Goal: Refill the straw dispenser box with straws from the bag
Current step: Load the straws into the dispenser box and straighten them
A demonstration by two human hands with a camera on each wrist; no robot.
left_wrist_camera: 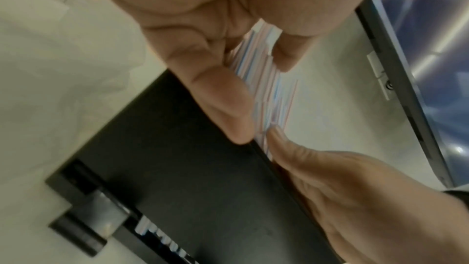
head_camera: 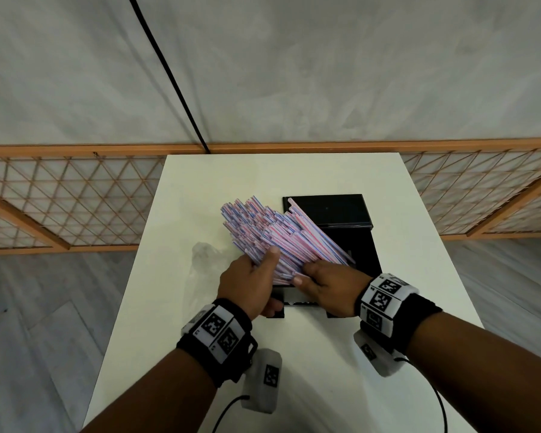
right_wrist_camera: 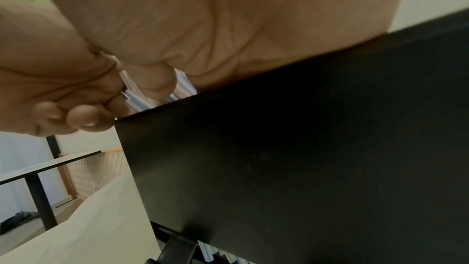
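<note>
Straws: thick bundle of pink, white and blue striped plastic straws (head_camera: 272, 232), fanned and tilted over the near left part of the black rectangular dispenser box (head_camera: 361, 245), its far ends beyond the box's left edge.
Left hand (head_camera: 250, 284): wrapped round the bundle's near end, thumb on top.
Right hand (head_camera: 328, 282): curled on the bundle's near right side, above the box.
Bag: crumpled clear plastic bag (head_camera: 205, 256) on the white desk (head_camera: 219, 176), left of the box.
Lid: glossy black flap (head_camera: 328, 210), at the box's far side.
Writing: pale lettering on the box front, too blurred to read.
</note>
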